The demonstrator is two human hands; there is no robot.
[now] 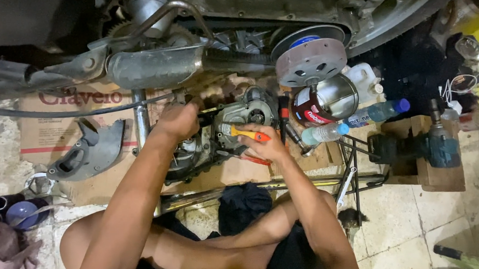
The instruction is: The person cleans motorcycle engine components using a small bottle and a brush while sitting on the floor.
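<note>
The left hand [178, 121] is closed in a fist over the top left edge of the engine cover [244, 115], its grip pressed together on something there that cannot be made out. The right hand [266, 145] pinches a screwdriver [248, 134] with an orange and yellow handle, fingers curled round it, the tool lying across the lower part of the cover. The cover sits on flattened cardboard [51, 132] on the floor, under the scooter's exhaust [156, 67] and drive belt [236, 60]. A red-handled tool [256, 160] lies just below the right hand. To the right of the cover stands a round clutch disc [311, 61] above a shiny metal bell [336, 97], with two plastic bottles [325, 132] lying beside it and a white jug [365, 80] behind. Further right a cordless impact wrench [418, 148] rests on a wooden block. On the left a dark grey plastic cover [89, 153] lies on the cardboard, and a blue bowl [21, 213] sits near the tiled floor's edge
</note>
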